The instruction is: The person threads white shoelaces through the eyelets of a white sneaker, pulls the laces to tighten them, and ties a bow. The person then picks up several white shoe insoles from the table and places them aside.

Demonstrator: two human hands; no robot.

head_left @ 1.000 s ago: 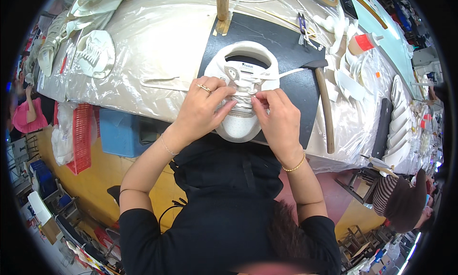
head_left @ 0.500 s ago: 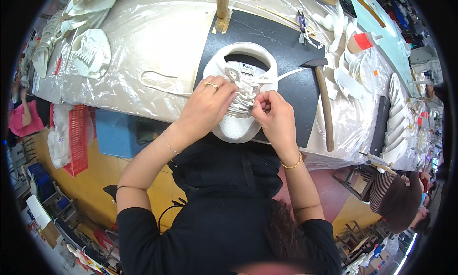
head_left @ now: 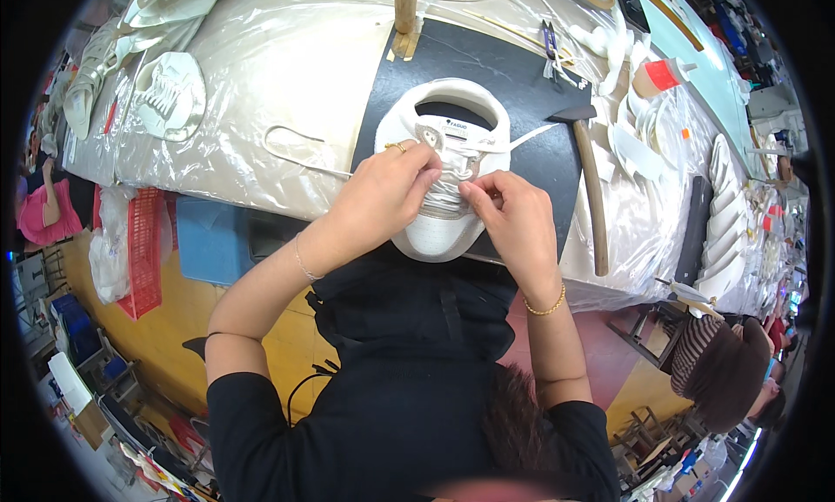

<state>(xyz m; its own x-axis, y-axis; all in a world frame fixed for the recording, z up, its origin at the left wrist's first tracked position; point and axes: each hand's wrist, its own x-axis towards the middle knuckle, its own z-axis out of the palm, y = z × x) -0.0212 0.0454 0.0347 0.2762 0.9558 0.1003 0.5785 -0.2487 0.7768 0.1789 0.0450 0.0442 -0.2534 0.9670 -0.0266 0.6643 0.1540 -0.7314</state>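
Observation:
A white sneaker lies on a black mat, its toe toward me and its opening facing away. My left hand, with a ring on one finger, pinches a white lace over the left side of the lacing. Another lace end runs off to the right across the mat. My right hand, a gold bracelet at its wrist, pinches the lacing on the right side. The two hands nearly meet over the middle of the shoe and hide part of the lacing.
A hammer lies on the mat's right edge. Clear plastic sheeting covers the bench. White shoe parts lie at far left, stacked soles at right. A red basket hangs below the bench. Another person sits at lower right.
The view has shifted slightly. Both hands have worked a little along the lacing toward the shoe's opening, still pinching the laces. The shoe has stayed in place.

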